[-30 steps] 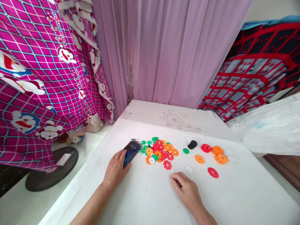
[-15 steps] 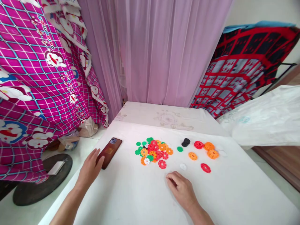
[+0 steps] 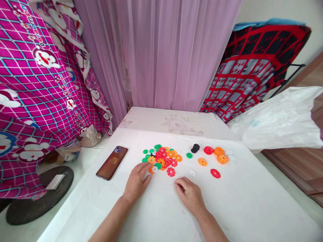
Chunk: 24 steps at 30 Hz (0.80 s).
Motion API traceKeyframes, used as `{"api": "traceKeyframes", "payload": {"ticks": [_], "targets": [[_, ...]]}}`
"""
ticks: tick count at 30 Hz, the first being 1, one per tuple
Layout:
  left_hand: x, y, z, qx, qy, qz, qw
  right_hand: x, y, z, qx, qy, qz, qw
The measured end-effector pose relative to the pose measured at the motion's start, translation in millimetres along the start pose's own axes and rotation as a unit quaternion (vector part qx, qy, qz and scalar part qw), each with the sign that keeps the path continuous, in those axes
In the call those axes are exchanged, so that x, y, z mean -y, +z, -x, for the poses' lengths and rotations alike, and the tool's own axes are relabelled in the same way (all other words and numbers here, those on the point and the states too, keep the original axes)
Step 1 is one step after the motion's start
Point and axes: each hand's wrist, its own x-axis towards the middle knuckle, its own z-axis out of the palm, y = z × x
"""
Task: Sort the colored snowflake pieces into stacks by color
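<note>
A heap of notched plastic snowflake discs (image 3: 163, 158) in red, orange, green, white and black lies on the white table. My left hand (image 3: 137, 179) reaches to the near-left edge of this heap, fingers stretched out over the orange and white discs. I cannot make out whether its fingertips press on one. To the right, my right hand (image 3: 190, 195) rests on the tabletop with curled fingers, and nothing shows in them. Just beyond it are a white disc (image 3: 192, 173) and a red disc (image 3: 171, 172).
Sorted discs lie farther right: a black stack (image 3: 195, 148), a green disc (image 3: 189, 155), red discs (image 3: 208, 150) and orange discs (image 3: 222, 159). A phone (image 3: 112, 163) lies face down at left. A white plastic bag (image 3: 280, 117) hangs by the right edge.
My left hand has left the phone and moved right to the disc heap. My right hand keeps its place on the table, still curled. The view has shifted slightly.
</note>
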Motion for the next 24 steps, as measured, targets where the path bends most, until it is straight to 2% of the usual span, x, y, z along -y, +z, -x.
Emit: {"api": "traceKeyframes", "payload": {"ticks": [3, 7, 13, 20, 24], "targets": [[-2.6, 5.6, -6.7, 0.015, 0.030, -0.015, 0.999, -0.8, 1.6, -0.7, 0.000, 0.009, 0.000, 1.000], [-8.4, 7.9, -11.7, 0.012, 0.033, -0.006, 0.999, -0.1, 2.6, -1.3, -0.003, 0.014, 0.011, 1.000], [-15.0, 3.8, -4.6, 0.021, 0.056, 0.004, 0.998, 1.8, 3.0, -3.5, -0.023, 0.011, 0.023, 0.999], [-9.6, 9.5, -6.4, 0.018, 0.042, -0.002, 0.999, 0.7, 5.4, -1.2, -0.017, 0.007, 0.036, 0.999], [-9.5, 12.8, -14.4, 0.020, 0.056, -0.003, 0.998, 7.1, 5.4, -4.9, 0.002, 0.055, 0.053, 0.997]]}}
